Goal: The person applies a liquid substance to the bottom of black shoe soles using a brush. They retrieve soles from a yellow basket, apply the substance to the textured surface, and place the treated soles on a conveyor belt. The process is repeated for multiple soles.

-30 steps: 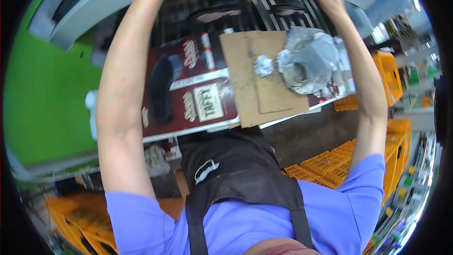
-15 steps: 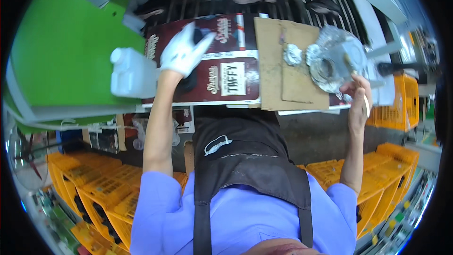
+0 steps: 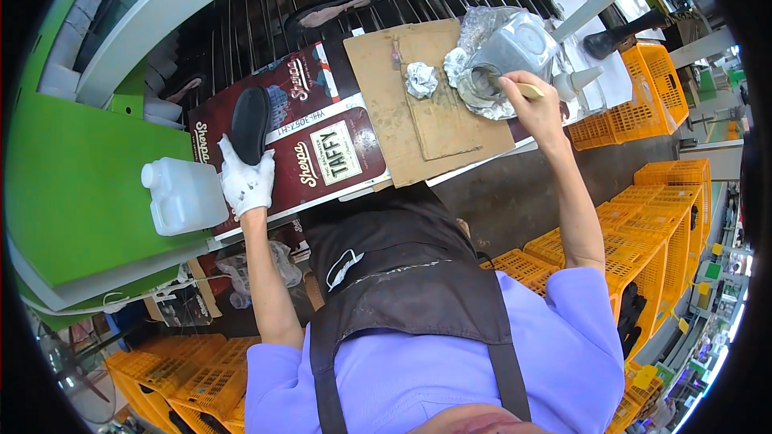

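Observation:
My left hand (image 3: 247,180), in a white glove, grips the heel end of a black shoe sole (image 3: 251,122). The sole is raised over a maroon printed carton (image 3: 351,116). Bare, my right hand (image 3: 532,106) pinches a brush with a pale wooden handle (image 3: 529,91). Its tip reaches to the mouth of a tilted clear plastic container (image 3: 519,42); the bristles are hidden. Crumpled foil (image 3: 460,68) surrounds that mouth. A foil ball (image 3: 420,79) lies on brown cardboard (image 3: 450,124) between my hands.
A white plastic jug (image 3: 186,195) stands left of my left hand, beside a green surface (image 3: 96,193). Right of the container is a white nozzle bottle (image 3: 577,80). Black shoes (image 3: 331,4) sit on the metal rollers beyond. Orange crates (image 3: 631,100) stand right and behind.
My left hand has gone from over the carton to its left side and now holds up the sole. My right hand has moved the brush to the container's mouth. The whole view has turned.

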Action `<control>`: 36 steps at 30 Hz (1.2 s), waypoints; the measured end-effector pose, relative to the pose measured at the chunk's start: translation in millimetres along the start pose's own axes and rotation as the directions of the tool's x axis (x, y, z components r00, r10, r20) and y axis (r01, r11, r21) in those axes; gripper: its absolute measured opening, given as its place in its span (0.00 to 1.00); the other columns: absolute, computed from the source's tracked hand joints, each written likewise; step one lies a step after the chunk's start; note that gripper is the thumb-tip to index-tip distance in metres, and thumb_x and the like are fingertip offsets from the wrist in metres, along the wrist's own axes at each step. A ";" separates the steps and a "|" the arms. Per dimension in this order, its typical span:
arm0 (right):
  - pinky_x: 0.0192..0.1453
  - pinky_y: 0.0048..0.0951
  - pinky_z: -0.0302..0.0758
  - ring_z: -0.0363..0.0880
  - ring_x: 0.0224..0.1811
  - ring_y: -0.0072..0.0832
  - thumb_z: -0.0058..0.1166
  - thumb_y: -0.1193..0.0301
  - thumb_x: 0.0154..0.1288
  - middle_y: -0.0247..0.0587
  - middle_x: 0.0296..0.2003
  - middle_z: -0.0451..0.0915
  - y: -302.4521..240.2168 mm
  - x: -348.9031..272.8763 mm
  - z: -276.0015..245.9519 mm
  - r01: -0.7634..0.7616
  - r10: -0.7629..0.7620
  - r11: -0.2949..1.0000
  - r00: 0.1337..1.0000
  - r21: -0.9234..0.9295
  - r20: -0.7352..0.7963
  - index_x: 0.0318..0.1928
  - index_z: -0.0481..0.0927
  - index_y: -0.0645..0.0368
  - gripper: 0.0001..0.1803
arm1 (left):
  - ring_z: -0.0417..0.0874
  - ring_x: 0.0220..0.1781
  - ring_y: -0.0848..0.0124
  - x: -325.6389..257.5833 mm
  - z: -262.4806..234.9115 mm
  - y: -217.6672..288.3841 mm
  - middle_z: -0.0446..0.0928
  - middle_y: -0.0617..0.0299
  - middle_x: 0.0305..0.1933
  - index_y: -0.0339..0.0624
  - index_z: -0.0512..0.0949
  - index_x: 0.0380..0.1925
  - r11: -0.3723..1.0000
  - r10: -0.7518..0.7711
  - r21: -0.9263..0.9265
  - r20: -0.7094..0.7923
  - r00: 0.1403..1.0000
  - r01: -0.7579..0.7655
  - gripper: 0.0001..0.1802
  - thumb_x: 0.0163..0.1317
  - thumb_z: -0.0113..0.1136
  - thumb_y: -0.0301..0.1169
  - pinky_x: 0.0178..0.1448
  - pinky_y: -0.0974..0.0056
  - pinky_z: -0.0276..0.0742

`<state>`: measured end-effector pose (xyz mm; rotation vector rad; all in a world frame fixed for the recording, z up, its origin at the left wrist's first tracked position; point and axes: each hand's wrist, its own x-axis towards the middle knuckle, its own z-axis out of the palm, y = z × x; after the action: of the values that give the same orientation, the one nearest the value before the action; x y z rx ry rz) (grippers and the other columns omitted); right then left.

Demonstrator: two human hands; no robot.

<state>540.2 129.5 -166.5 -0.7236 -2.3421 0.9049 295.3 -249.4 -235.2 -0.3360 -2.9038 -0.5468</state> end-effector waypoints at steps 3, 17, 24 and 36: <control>0.36 0.31 0.76 0.82 0.30 0.37 0.59 0.64 0.61 0.51 0.28 0.82 9.6 11.4 11.6 0.043 -0.040 0.989 0.999 -0.143 0.027 0.34 0.83 0.64 0.13 | 0.77 0.50 0.44 -6.1 1.4 -4.1 0.75 0.38 0.50 0.40 0.61 0.65 0.992 0.062 -0.099 -0.149 0.987 -0.077 0.49 0.43 0.70 0.48 0.56 0.51 0.72; 0.28 0.31 0.73 0.79 0.19 0.30 0.61 0.58 0.60 0.48 0.18 0.79 22.8 22.8 24.6 -0.067 0.066 0.993 0.998 -0.099 -0.010 0.29 0.83 0.64 0.19 | 0.77 0.45 0.48 -0.7 17.3 -29.3 0.77 0.44 0.39 0.40 0.77 0.51 0.992 0.119 0.048 0.004 0.993 -0.119 0.37 0.45 0.66 0.53 0.52 0.50 0.71; 0.28 0.26 0.72 0.77 0.22 0.22 0.61 0.61 0.61 0.45 0.20 0.80 21.1 15.4 22.9 -0.058 0.057 0.997 0.998 -0.044 -0.034 0.29 0.83 0.64 0.16 | 0.76 0.53 0.45 -5.4 9.6 -9.5 0.74 0.37 0.52 0.40 0.64 0.64 0.981 -0.093 -0.171 -0.022 0.995 0.088 0.51 0.41 0.71 0.52 0.58 0.51 0.70; 0.26 0.20 0.65 0.66 0.22 0.13 0.59 0.62 0.64 0.28 0.18 0.74 22.0 9.3 25.5 -0.117 0.117 0.993 0.993 -0.019 -0.003 0.31 0.82 0.66 0.16 | 0.82 0.39 0.70 2.3 -10.8 -12.0 0.79 0.57 0.42 0.31 0.73 0.48 0.222 -0.164 -0.958 0.145 0.976 0.180 0.29 0.43 0.73 0.19 0.47 0.66 0.79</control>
<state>523.8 138.2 -196.0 -0.8769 -2.3301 0.9324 291.4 -263.9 -228.8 -0.1071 -2.1167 -2.3998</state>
